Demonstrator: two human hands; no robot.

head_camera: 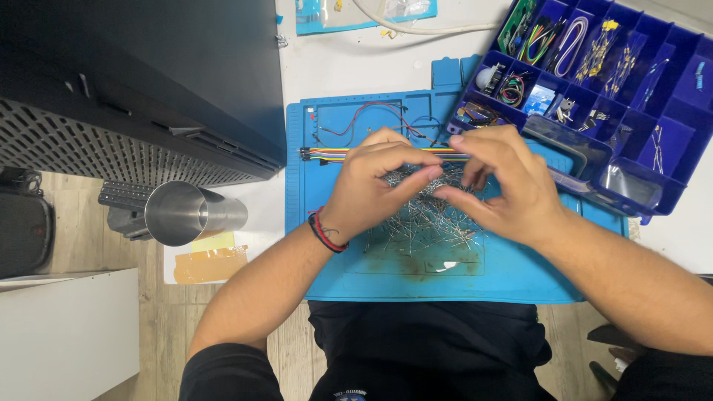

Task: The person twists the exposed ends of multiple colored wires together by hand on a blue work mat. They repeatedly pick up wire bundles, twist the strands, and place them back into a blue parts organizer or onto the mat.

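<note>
Two hands meet over the middle of a blue work mat (371,286) that lies on the white bench (356,67). The left hand (371,189) comes in from the lower left, forearm angled up across the mat's near edge, a red and black wristband (324,232) on the wrist. Its fingers curl inward and its thumb and forefinger close narrowly toward the right hand, pinching at a loose heap of thin metal-legged components (427,219) spread on the mat beneath both palms. The right hand (505,186) reaches in from the lower right, wrist bent, fingers folded down and tips drawn together just beside the left fingertips; it too pinches in the heap, though which single piece either hand grips is too fine to tell.

Just beyond the knuckles a flat ribbon of many-coloured jumper wires (334,154) lies across the mat, with red and black leads (371,119) looped behind it. Up to the right, a blue compartment box (672,160) sits tilted, its front corner overlapping the mat, its cells holding small wires and parts. Left of the mat, a shiny steel cup (189,214) lies on its side near a patch of brown tape (212,263), beside a black perforated case (141,89).
</note>
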